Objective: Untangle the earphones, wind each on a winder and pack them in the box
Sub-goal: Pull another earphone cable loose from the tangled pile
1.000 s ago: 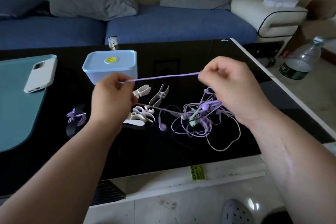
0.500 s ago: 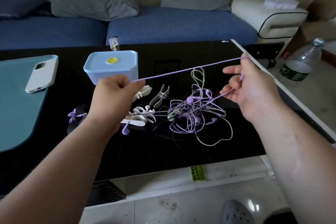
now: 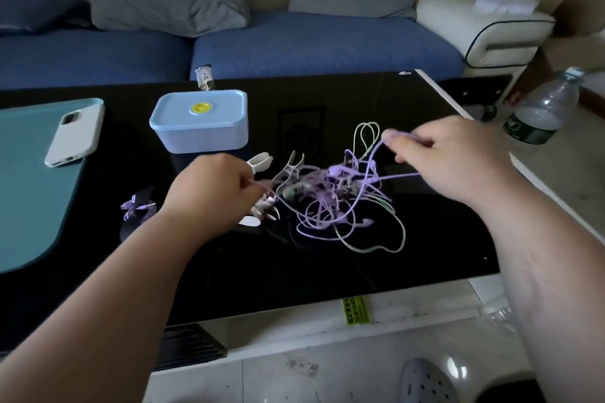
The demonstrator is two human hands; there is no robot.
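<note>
The head view looks down on a black glossy surface, and the blue lidded box serves as the landmark. Far left of the box a white phone lies on a teal mat. Below and left of the box sits a small purple earphone bundle, seemingly already wound on a dark winder. Just below the box the left hand has its grip pinched together on a purple cord, with white winders touching and beside it. Right of that, below and right of the box, lies the tangle of earphones, purple cords knotted with a pale green one. Further right, the right hand has its grip clamped on another stretch of purple cord, lifted above the heap. The step in hand looks like freeing one purple cord: it would go best by keeping the left pinch steady as an anchor and drawing the right end out slowly, following the strand through each loop rather than tugging, since hard pulls would probably tighten the knot around the green cord.
</note>
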